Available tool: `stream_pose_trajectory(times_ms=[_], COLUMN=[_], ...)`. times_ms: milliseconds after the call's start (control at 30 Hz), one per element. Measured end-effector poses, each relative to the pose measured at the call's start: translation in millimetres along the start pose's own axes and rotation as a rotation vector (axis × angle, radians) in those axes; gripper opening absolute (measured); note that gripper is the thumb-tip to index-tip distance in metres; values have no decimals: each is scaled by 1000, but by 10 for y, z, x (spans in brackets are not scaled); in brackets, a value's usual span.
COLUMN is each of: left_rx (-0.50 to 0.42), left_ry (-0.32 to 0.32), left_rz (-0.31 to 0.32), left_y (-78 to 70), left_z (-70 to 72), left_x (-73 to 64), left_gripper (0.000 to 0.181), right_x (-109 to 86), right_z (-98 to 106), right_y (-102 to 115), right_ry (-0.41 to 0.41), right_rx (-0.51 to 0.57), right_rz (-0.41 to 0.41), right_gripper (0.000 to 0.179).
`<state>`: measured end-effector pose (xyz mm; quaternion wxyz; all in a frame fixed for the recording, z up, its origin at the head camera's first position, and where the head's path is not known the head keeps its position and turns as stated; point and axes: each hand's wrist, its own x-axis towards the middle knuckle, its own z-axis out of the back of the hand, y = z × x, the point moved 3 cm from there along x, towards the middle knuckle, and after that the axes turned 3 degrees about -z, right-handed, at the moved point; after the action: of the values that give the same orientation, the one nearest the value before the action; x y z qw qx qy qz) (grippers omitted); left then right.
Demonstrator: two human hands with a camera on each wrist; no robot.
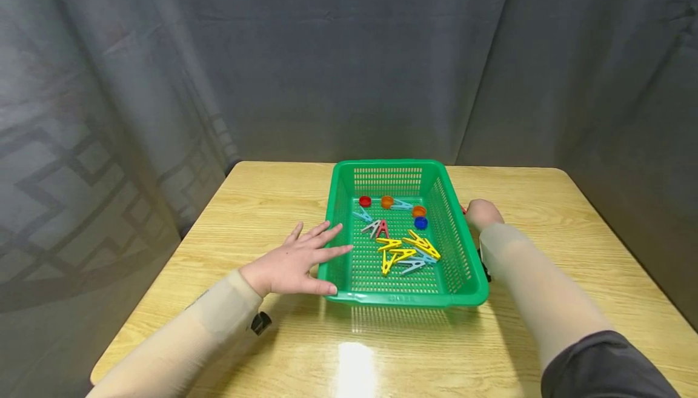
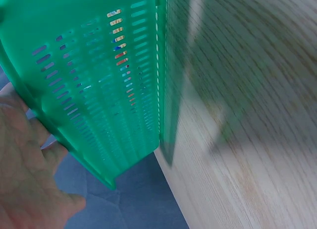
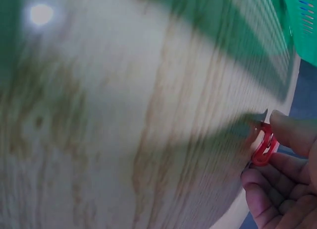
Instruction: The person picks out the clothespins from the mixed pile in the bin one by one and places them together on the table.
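Observation:
A green plastic basket [image 1: 403, 299] stands on the table, holding clothespins in yellow [image 1: 418, 242], light blue [image 1: 402, 205], grey [image 1: 372, 226] and red [image 1: 383, 229]. Round caps lie among them: red [image 1: 365, 202], orange [image 1: 387, 202] and blue [image 1: 420, 223]. My left hand [image 1: 299, 262] spreads its fingers over the basket's left rim, thumb near the front corner. Just outside the right wall, my right hand [image 1: 483, 214] pinches a small red clothespin [image 3: 264, 147] between thumb and fingers, low over the tabletop. The basket wall and the hand itself hide most of it in the head view.
The wooden table [image 1: 262, 204] extends on both sides of the basket and in front of it. Grey curtains [image 1: 349, 71] hang behind the table and along its sides. A bright light reflection lies on the tabletop near the front.

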<state>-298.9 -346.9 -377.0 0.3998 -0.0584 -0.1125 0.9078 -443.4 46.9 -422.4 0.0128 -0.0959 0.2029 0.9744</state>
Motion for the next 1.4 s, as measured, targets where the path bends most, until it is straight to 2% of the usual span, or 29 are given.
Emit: stream_pose_trajectory(times_ms=[167,400,667,933,1100,1300,1400], left_rx=[5,15,12,14,11,0,-5], left_ry=[2,4,-4,-10,-11,-8,-7], left_rz=[3,1,2,-1,-1,5,6], left_y=[-1,3,-4,-3,-2,-3,-2], left_z=[6,7,9,8,8,7,2], left_x=[8,18,16,10,7,-2,-5], left_gripper=[78,79,78,78,78,77,77], right_x=[-24,-23,-20,-101,-151,-212,-234], right_z=[21,41,132,293,430,601,679], right_y=[2,-5,15,57,67,98,134], right_ry=[12,36,-3,-11,-32,-47,-48], right_rx=[4,13,-38,-27,-46,-68,-52], right_rz=[-15,-20,15,-4,24,63,61], right_gripper=[23,34,40,33,27,49,45])
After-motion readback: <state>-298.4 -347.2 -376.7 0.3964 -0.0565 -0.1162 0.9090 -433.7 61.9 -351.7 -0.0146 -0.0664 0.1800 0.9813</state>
